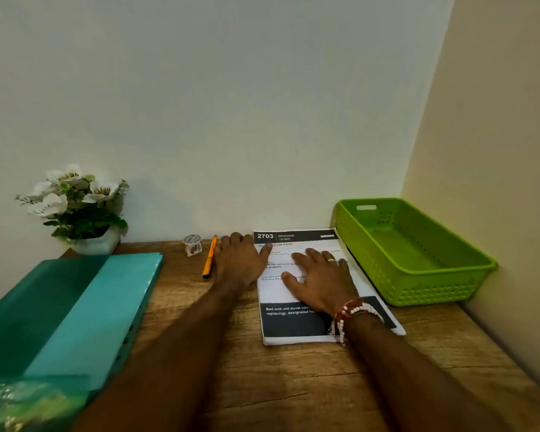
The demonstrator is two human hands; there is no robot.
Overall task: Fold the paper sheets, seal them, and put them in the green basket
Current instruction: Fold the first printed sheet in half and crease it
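Paper sheets (289,302) flat on the tabletop (293,385) beside the green basket (434,289).
The stack lies unfolded, its right edge just beside the basket. The right hand (321,279) rests flat on it, grip spread; the left hand (239,260) lies at the stack's left edge, grip relaxed and holding nothing, thumb touching the top sheet. An orange pen (209,257) and a tape roll (193,244) lie just left of it.

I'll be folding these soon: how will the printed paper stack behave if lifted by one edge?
The paper stack would probably flop and sag, being thin sheets. Lower sheets peek out along its right edge, so loose sheets may slide apart.
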